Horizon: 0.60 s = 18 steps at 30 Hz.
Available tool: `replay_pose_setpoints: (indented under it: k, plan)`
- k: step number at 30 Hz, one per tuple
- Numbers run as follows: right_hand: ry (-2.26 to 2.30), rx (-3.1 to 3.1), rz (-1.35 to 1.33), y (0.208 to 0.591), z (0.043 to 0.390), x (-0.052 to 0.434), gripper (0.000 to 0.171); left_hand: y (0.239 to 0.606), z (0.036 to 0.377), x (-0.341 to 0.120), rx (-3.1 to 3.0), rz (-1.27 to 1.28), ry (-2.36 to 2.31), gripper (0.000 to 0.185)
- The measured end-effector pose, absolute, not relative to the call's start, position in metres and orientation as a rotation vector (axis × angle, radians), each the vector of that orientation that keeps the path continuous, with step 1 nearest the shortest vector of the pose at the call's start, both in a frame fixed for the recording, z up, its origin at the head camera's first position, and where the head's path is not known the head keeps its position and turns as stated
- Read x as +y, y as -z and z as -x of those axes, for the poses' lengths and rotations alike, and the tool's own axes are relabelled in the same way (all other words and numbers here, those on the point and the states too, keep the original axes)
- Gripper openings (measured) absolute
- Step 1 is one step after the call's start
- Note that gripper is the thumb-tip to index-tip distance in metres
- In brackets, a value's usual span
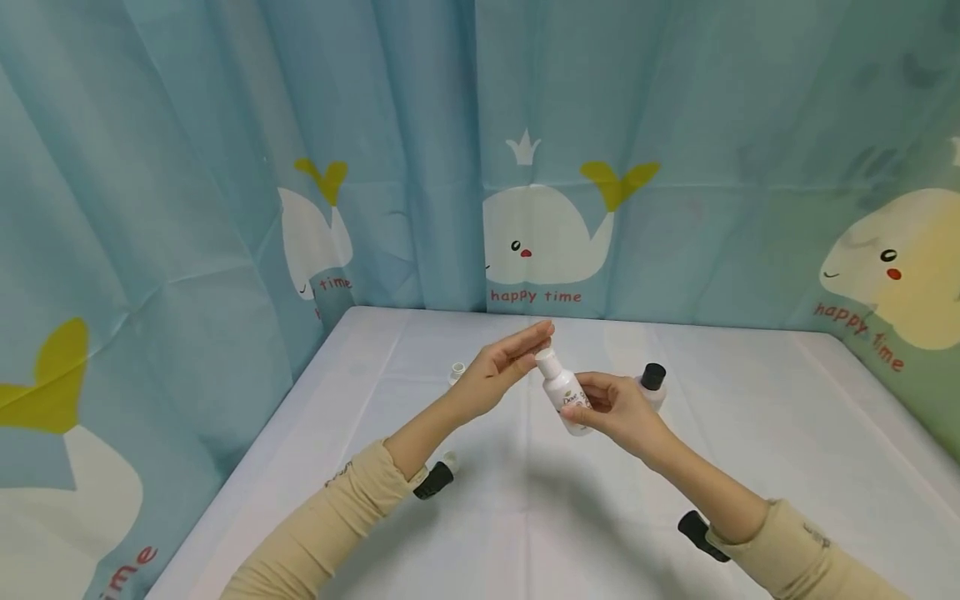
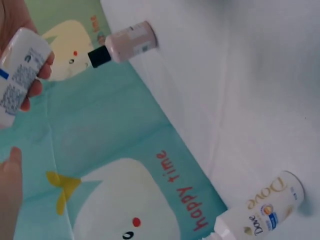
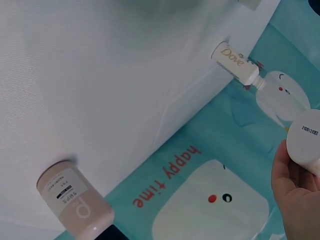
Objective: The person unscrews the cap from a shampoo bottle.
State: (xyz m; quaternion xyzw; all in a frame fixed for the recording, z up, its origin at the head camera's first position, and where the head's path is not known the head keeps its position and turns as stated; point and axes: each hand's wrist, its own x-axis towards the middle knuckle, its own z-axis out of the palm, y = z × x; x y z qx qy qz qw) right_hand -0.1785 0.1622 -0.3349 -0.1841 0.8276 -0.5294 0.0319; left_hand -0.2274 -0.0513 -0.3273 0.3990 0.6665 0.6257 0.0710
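My right hand (image 1: 618, 412) grips a small white Dove bottle (image 1: 564, 392) by its body, tilted with its white cap (image 1: 548, 362) toward the left hand. The bottle's printed back (image 2: 24, 70) faces the left wrist view, and its round base (image 3: 306, 137) shows in the right wrist view. Straight fingers extend from my left hand (image 1: 491, 375), which is held up right beside the cap, thumb below it. Only a bit of that hand enters the left wrist view at the left edge.
A second Dove bottle (image 2: 265, 205), its neck uncapped, stands behind the left hand. Behind the right hand is a pinkish bottle (image 3: 75, 200) with a black cap. Nearer, dark-topped objects lie by the left sleeve (image 1: 435, 481) and right sleeve (image 1: 702, 533). A whale-print curtain (image 1: 420, 167) borders the white table (image 1: 480, 533).
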Motion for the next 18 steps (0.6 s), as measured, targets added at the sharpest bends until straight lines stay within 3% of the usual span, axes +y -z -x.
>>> replay_pose_setpoints:
  k: [9, 18]
  plan:
    - [1.629, 2.532, 0.582, 0.335, 0.179, 0.165, 0.047, 0.327, 0.23, -0.047, 1.99, -1.253, -1.819, 0.04]
    - [1.642, 2.486, 0.575, 0.338, 0.178, 0.165, 0.047, 0.329, 0.225, -0.038, 2.254, -0.893, -1.972, 0.028]
